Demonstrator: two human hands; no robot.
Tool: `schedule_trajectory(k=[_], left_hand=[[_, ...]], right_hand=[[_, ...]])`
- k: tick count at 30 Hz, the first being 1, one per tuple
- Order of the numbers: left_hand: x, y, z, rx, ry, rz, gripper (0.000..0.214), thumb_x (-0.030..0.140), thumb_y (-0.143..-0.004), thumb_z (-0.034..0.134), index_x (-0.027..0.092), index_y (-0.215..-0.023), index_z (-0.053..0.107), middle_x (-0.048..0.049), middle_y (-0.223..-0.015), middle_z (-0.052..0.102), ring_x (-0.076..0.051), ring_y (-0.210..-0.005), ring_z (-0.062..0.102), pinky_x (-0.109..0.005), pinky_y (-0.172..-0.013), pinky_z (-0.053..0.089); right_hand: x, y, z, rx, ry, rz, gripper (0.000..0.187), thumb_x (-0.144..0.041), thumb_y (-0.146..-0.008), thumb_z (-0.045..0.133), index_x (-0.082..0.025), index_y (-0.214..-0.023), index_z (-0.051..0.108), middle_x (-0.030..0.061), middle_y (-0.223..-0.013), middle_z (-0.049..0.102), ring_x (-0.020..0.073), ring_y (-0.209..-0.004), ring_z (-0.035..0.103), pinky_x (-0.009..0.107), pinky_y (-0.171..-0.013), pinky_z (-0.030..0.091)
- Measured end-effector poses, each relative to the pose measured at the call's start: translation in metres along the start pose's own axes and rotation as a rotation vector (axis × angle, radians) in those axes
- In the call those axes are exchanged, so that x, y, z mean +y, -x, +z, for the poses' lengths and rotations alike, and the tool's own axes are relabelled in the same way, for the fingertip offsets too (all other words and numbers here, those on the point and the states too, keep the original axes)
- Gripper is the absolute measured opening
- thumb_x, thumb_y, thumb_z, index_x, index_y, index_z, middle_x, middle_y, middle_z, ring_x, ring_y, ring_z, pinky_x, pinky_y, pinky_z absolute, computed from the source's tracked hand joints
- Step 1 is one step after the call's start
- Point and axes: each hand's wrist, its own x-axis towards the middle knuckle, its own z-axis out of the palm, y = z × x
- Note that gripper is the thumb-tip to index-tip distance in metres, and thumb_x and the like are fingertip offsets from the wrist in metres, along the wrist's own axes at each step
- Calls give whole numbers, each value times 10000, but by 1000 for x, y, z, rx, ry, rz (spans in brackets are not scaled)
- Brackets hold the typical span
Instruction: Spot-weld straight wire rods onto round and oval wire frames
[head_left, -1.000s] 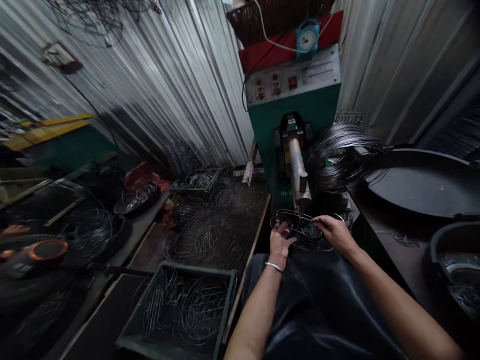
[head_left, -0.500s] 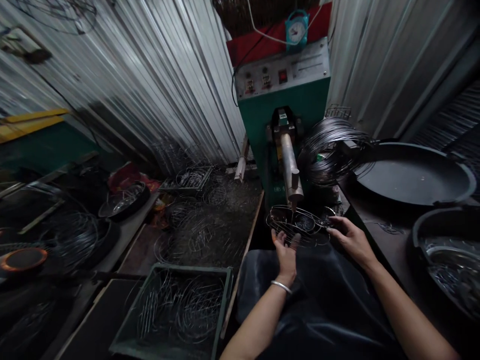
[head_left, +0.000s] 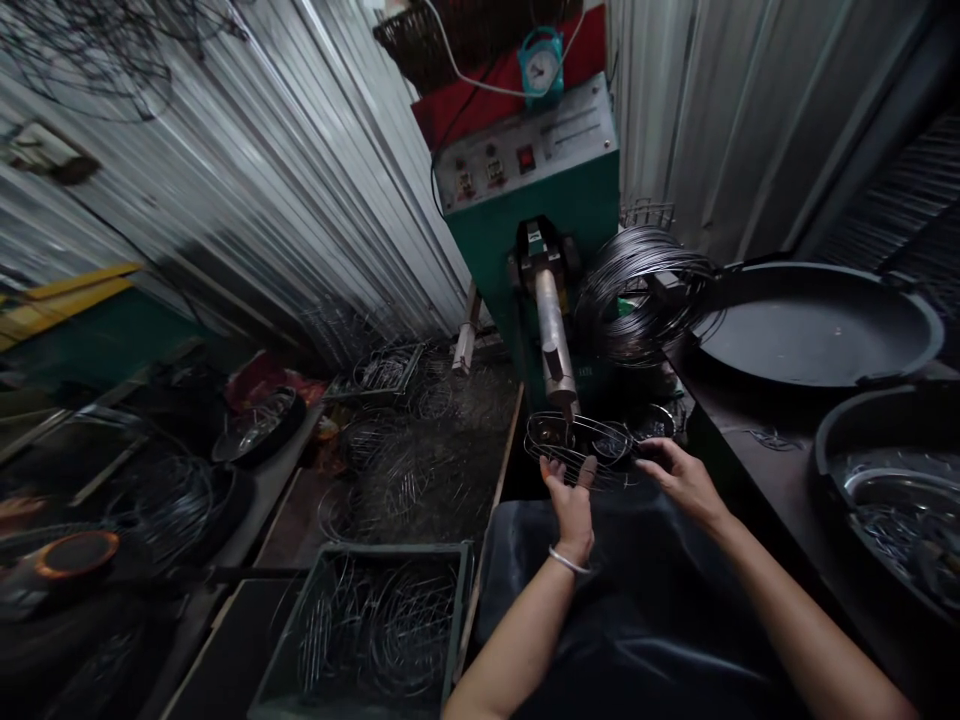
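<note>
Both my hands hold an oval wire rack (head_left: 581, 447) flat under the tip of a metal arm (head_left: 553, 345) that juts from a green machine (head_left: 551, 215). My left hand (head_left: 571, 502) grips the rack's near left edge, thumb on top. My right hand (head_left: 679, 478) holds the right edge with curled fingers. The arm's pointed tip touches or nearly touches the rack's middle. A dark apron (head_left: 645, 610) covers my lap below.
A coil of dark wire (head_left: 637, 290) sits right of the machine, beside a large black pan (head_left: 814, 325). A basin of metal parts (head_left: 896, 500) is at the right. A green crate of wire rings (head_left: 367, 630) stands lower left, with more wire racks (head_left: 420, 460) piled behind it.
The view has swung right and tilted, so the machine sits further left in frame. My left hand has turned from palm-down on the rack to gripping its near edge. The rack stays under the arm's tip.
</note>
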Motion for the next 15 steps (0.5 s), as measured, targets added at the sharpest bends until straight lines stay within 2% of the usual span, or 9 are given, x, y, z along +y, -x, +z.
schedule_trajectory(k=[3,5,8,11,15], left_hand=[[8,10,-13,-29,-137,183,612,320,-611,799,220,-1139,508,-98,-1226,508,-225,-1185,464,-346,-1049,293],[12,10,-18,-81,-182,250,478,332,-646,772,209,-1060,567,-93,-1153,552,-221,-1130,493,-345,-1038,296],[13,1,-19,-50,-155,191,379,360,-673,746,196,-969,575,-78,-1030,581,-203,-1009,540,-335,-966,355],[8,-8,-15,-14,-136,82,394,358,-666,751,185,-953,544,-61,-964,573,-178,-933,550,-314,-904,385],[2,-8,-8,-80,-139,7,467,355,-661,757,177,-1020,518,-57,-983,558,-163,-937,540,-293,-895,379]], right_hand=[[-1,-1,0,-6,-9,-17,303,-416,-752,610,-194,-957,630,47,-890,688,200,-802,640,306,-711,518],[-3,-3,1,9,-4,-23,285,-408,-761,596,-197,-949,635,41,-868,689,195,-789,640,298,-697,517],[-3,-3,3,33,5,-27,272,-401,-769,581,-202,-944,643,33,-850,692,189,-781,641,289,-685,516],[1,-4,4,35,-2,-38,308,-409,-766,582,-203,-985,652,44,-898,700,198,-806,649,301,-702,522],[8,-5,5,25,-10,-64,377,-431,-739,602,-199,-1030,667,76,-996,701,238,-898,652,373,-806,517]])
